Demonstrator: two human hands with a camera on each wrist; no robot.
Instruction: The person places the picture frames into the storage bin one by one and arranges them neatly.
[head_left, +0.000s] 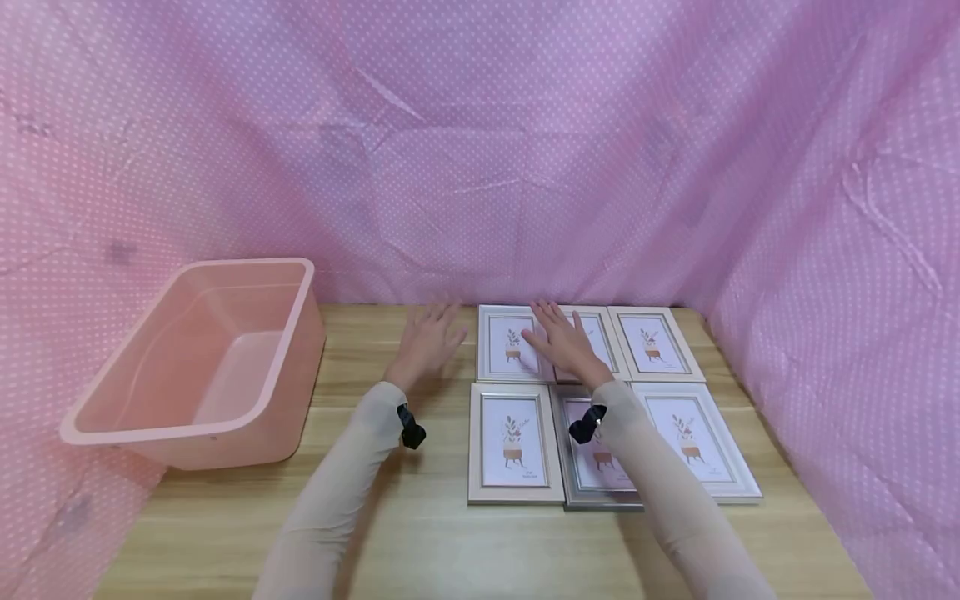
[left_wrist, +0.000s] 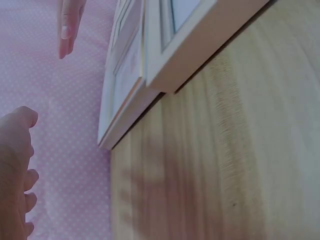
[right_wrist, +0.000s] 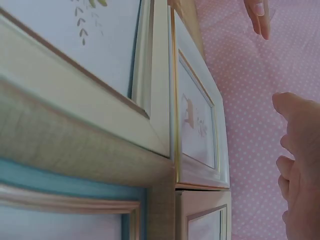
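Note:
My left hand (head_left: 427,342), slightly blurred, hovers over the wooden table with fingers spread and holds nothing. To its right lie several picture frames in two rows of three, each with a potted-plant print. My right hand (head_left: 564,343) is extended above the back-left frame (head_left: 510,346) and the back-middle frame (head_left: 600,333), partly covering both; it appears apart from them. The back-right frame (head_left: 656,343), cream front-left frame (head_left: 514,442) and white front-right frame (head_left: 693,442) lie flat. My right forearm partly hides the darker silver front-middle frame (head_left: 592,483).
A pink plastic tub (head_left: 296,367) stands at the left of the table (head_left: 442,542), its opening facing up. Pink dotted cloth (head_left: 480,192) hangs behind the table and along both sides. Each wrist wears a black camera strap (head_left: 409,427).

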